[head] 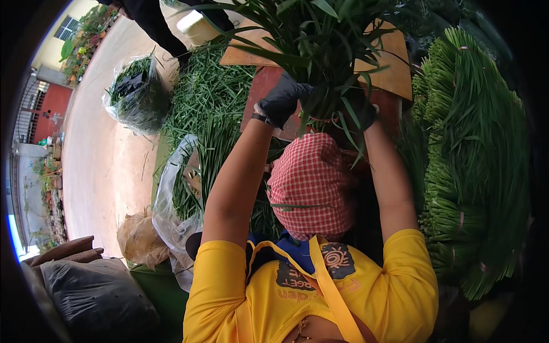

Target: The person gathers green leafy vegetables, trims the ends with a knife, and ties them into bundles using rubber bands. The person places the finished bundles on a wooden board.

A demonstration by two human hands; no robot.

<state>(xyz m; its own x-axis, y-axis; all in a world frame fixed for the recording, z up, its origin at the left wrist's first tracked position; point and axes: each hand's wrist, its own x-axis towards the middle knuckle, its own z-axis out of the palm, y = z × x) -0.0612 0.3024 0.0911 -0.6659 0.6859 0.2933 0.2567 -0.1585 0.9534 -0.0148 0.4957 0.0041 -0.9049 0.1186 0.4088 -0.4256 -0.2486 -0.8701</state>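
Both of my hands wear dark gloves and are raised over a reddish-brown board. Between them stands a thick bunch of long green leaves, probably garlic chives, tips spreading away from me. My left hand grips its left side near the base. On the other side my right hand holds it, partly covered by hanging blades. A thin reddish band shows around the lower end. Closer to me, a red-and-white checked cloth bulges over my lap, with one loose blade lying on it.
Tied green bundles are stacked at right. Loose leaves heap at left beside a filled clear bag and an open plastic bag. A dark sack lies lower left. Another person's leg stands near a pale bucket.
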